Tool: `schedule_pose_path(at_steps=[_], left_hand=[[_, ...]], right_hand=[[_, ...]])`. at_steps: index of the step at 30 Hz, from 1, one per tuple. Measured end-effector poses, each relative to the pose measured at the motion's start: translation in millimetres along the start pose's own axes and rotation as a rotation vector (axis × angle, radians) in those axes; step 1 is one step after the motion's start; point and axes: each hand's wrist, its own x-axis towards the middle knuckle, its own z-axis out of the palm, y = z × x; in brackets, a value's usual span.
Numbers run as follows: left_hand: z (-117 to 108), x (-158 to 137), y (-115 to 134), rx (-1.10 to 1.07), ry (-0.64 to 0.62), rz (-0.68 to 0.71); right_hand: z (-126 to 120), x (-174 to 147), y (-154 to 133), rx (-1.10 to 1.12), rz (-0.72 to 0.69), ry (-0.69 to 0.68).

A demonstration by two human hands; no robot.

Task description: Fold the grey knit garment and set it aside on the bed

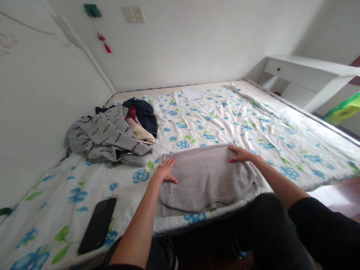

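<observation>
we are resting both hands on a striped cloth (202, 176), which is lying folded by the front edge of the bed (213, 128), right before us. our left hand (165, 172) is lying palm down on the cloth's left side; its grip is standing apart, thumb away from the fingers, and clamping nothing. our right hand (240, 154) is touching the far right corner, and its grip is standing apart too, the fingertips resting on the fabric rather than pinching it. we are probably setting the hands at opposite ends so that light pressure is steadying both sides at once and drawing the fabric flat between them. a lower layer is showing under the curved near edge, so the cloth is seemingly lying doubled, and its right side is bunching slightly beyond our fingers. we are probably having it this close because our arms are reaching it easily from the bedside, with one knee (272, 214) bending just below the edge.

to the left, a pile of clothes (102, 131) is lying loosely heaped, apart from the cloth, perhaps to be sitting within reach without crowding our hands. a phone (98, 225) is lying camera side up near our left forearm, presumably out of the way. farther back, a sheet of paper (191, 93) is lying flat.
</observation>
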Motion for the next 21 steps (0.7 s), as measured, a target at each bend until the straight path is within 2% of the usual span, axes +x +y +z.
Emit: schedule_pose_path(at_steps=[2,5,8,10,13,17,21], left_hand=[[-0.3,0.3,-1.2,-0.004,0.012,0.002],[-0.1,1.8,-3.7,-0.009,0.032,0.018],[0.4,3.9,-6.5,-0.025,0.053,0.041],[0.9,5.4,-8.2,-0.042,0.061,0.044],[1.9,7.3,-10.3,-0.060,0.061,0.047],[2.7,9.7,-13.4,-0.077,0.054,0.070],[4.3,12.7,-19.0,-0.083,0.060,0.072]], right_hand=[[6.4,-2.5,0.2,0.068,0.033,0.051],[15.4,3.2,-5.9,0.148,0.147,0.205],[15.2,19.4,-10.7,0.175,0.342,0.372],[11.6,32.6,-11.3,0.235,0.489,0.428],[7.9,49.9,-9.5,0.362,0.621,0.442],[7.7,63.2,-6.2,0.409,0.614,0.413],[7.2,63.4,-1.2,0.486,0.611,0.379]])
